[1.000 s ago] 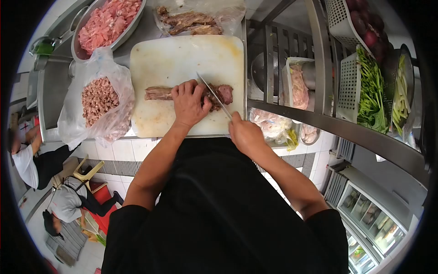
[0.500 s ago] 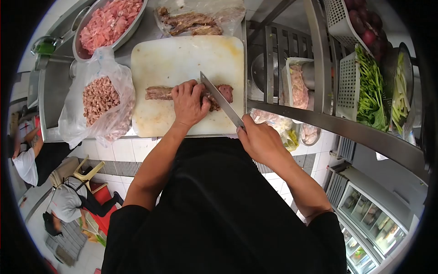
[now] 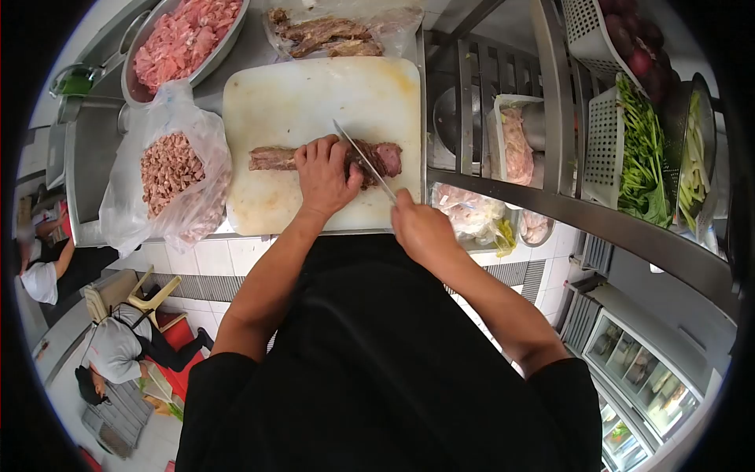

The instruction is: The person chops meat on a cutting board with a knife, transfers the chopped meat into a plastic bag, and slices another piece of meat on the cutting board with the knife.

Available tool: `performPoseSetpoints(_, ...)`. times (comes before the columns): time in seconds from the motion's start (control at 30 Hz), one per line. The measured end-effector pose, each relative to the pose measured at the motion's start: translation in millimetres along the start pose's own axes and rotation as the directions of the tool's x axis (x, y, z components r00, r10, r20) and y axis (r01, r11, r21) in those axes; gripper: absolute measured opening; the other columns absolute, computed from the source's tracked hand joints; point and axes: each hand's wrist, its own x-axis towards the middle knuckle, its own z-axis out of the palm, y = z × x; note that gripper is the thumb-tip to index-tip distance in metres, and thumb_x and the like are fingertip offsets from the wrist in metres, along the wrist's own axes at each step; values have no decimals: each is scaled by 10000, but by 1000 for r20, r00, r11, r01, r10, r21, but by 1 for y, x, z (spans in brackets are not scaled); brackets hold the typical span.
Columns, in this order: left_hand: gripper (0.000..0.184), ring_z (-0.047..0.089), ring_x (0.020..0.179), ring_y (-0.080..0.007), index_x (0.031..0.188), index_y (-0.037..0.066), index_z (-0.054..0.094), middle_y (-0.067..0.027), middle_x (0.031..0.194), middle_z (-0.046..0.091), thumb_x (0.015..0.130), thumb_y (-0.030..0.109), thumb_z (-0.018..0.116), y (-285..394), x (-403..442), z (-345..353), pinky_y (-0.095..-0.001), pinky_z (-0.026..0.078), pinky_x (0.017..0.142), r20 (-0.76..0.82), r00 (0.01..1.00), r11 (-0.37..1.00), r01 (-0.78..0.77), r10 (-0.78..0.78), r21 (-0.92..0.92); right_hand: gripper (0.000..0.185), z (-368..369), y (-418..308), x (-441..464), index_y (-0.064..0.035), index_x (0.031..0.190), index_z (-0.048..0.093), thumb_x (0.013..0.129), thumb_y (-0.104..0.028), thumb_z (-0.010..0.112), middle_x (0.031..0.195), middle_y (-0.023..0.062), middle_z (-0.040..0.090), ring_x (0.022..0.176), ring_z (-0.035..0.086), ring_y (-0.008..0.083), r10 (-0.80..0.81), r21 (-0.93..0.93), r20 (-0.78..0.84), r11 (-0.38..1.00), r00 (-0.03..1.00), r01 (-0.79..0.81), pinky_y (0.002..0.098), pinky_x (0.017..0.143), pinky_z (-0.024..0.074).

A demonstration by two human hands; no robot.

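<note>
A long piece of browned meat (image 3: pixel 271 159) lies across the white cutting board (image 3: pixel 314 94). My left hand (image 3: pixel 326 175) presses on its middle, fingers bent over it and closed on it. In my right hand (image 3: pixel 421 230) is the handle of a long knife (image 3: pixel 365 159). The blade slants up and left over the meat, just right of my left fingers, its edge-on side towards the camera. Small dark bits lie around the blade. The meat's cut end shows right of the knife.
Left of the board sits a plastic bag of diced meat (image 3: pixel 169 169), below a metal bowl of pink meat (image 3: pixel 185 43). More browned meat (image 3: pixel 330 35) lies in a bag behind. A metal rack (image 3: pixel 629 228) holds greens (image 3: pixel 641 157) at right. Two people (image 3: pixel 114 346) are at lower left.
The knife and my right hand moved right and down, then back left to near their earlier place. My left hand stays on the meat.
</note>
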Motion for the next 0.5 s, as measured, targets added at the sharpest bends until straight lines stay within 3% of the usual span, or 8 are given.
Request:
performPoseSetpoints(0.13,408,542,1104,-328,1144,104,616,-117,1156,593,774,269,666,-3,-1,-2,-511,360,983,-3,1000,1000,-19,19,-7,184,20,-9,41,0,1072,537,1030,-173,493,785,253,721,776,737,447,-87,-8,-185,996,979,87,558,717,585)
performPoseSetpoints(0.37,408,536,1132,-322,1170,112,624,-107,1165,583,794,267,666,-13,-5,-19,-513,347,1012,29,998,999,-47,47,0,244,12,-5,45,3,1056,553,1017,-238,545,762,238,721,756,735,438,-71,-11,-213,997,975,70,552,704,587)
performPoseSetpoints(0.5,402,536,1128,-311,1166,126,636,-98,1160,583,789,262,666,-11,-3,-16,-516,341,1011,36,999,999,-30,30,22,261,-34,-12,19,11,1069,548,1020,-245,547,752,255,706,749,714,465,-112,28,-147,993,983,117,563,699,570)
